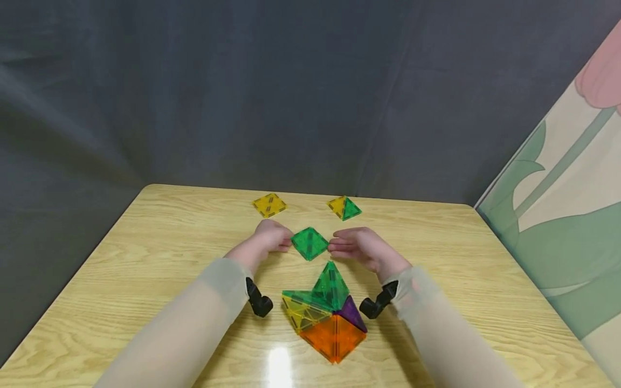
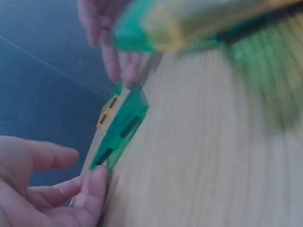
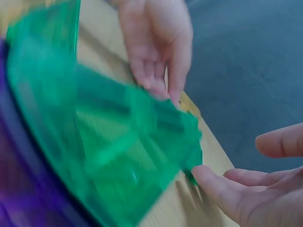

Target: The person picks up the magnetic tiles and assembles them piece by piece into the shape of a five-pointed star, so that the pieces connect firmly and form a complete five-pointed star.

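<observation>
A green diamond of two translucent triangle tiles (image 1: 310, 244) lies between both hands. My left hand (image 1: 273, 236) touches its left corner with relaxed fingertips. At the opposite corner are the fingertips of my right hand (image 1: 363, 248), its fingers fairly straight. In the left wrist view, the left thumb stands apart from the green diamond (image 2: 122, 126); the right thumb is likewise apart in the right wrist view. Nearer the body, between the forearms, stands a built shape with a green peak (image 1: 332, 288), yellow tiles (image 1: 302, 312), a purple tile (image 1: 352, 314) and orange tiles (image 1: 335, 337).
Toward the back edge of the wooden table (image 1: 160, 258) lie a yellow diamond (image 1: 269, 205) and a yellow-and-green diamond (image 1: 345, 208). A dark curtain (image 1: 291, 97) hangs behind the table. A flower-patterned panel (image 1: 558, 226) borders the right side.
</observation>
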`<state>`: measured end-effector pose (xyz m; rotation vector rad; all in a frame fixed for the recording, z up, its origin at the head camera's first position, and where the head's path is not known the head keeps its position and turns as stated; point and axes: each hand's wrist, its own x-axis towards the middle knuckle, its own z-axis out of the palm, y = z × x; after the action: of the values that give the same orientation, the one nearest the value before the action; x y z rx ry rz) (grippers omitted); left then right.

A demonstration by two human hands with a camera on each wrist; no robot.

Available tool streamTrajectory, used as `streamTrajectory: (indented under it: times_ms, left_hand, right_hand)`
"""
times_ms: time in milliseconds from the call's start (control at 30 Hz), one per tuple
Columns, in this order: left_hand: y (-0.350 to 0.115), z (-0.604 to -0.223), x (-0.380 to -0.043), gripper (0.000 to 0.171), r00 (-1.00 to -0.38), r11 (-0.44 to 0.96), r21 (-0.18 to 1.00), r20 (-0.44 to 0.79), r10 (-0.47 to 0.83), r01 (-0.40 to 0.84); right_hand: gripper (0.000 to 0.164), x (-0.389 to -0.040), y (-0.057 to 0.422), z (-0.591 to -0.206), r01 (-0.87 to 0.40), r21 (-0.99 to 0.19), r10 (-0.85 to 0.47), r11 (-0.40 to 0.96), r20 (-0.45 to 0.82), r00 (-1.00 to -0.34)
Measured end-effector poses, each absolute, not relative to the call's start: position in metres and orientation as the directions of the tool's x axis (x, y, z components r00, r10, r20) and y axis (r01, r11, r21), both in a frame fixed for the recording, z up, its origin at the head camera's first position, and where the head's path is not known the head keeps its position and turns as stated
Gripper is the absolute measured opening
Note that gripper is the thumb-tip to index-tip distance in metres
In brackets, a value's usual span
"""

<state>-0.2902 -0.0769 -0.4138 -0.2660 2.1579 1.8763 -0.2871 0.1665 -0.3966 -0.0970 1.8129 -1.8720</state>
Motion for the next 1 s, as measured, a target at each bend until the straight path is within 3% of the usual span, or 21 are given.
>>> streamTrajectory:
  times_ms: [133, 433, 700, 1000]
  left_hand:
    - [-0.077, -0.416, -0.288, 0.014, -0.951, 0.202, 0.931, -0.309, -0.01, -0.305]
    - [-0.073, -0.414, -0.285, 0.014, -0.942, 0.319, 0.901, -0.33, 0.062, -0.295]
    - [-0.074, -0.418, -0.284, 0.013, -0.945, 0.302, 0.906, -0.324, 0.047, -0.296]
    - [-0.073, -0.421, -0.282, 0.016, -0.953, 0.237, 0.93, -0.301, 0.046, -0.282]
  right_hand:
    - [0.049, -0.284, 0.158, -0.399, 0.343, -0.939, -0.426, -0.006, -0.308, -0.851]
    - [0.046, -0.283, 0.156, -0.403, 0.329, -0.944, -0.417, 0.004, -0.301, -0.858]
    - [0.041, -0.292, 0.168, -0.402, 0.215, -0.943, -0.32, 0.255, -0.292, -0.901]
    - [0.027, -0.293, 0.161, -0.408, 0.123, -0.878, -0.37, 0.462, -0.316, -0.874]
